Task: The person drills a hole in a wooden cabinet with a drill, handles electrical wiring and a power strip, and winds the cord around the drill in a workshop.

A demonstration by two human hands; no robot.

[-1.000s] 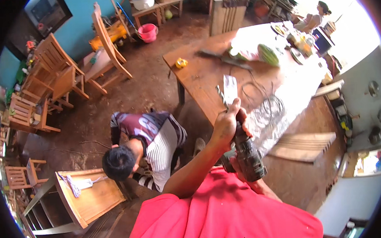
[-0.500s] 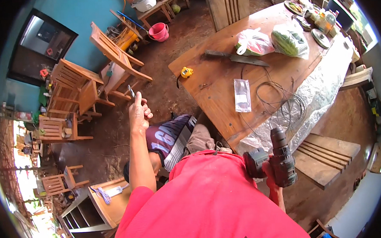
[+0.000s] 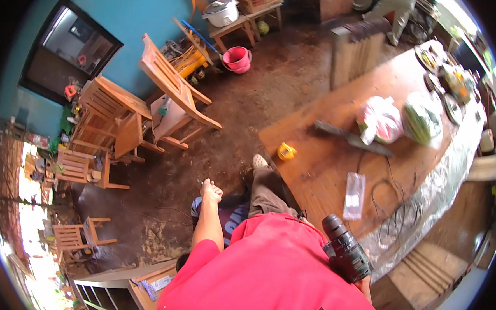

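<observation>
The right hand [image 3: 365, 284], mostly hidden behind the dark drill [image 3: 348, 252], grasps it beside the near end of the table [image 3: 308, 180]; the left hand [image 3: 211, 191], fingers curled, pinches a small thin piece [image 3: 200, 182] over the floor, too small to identify; a crouching person [image 3: 232, 222] shows partly below the left forearm; on the table lie a clear packet [image 3: 354, 196] near the drill, a yellow tape measure [image 3: 286, 151] at the left edge, and farther off a long dark blade [image 3: 355, 138] beside two bagged bundles [image 3: 380, 121]; wooden chairs [image 3: 171, 89] stand far left.
</observation>
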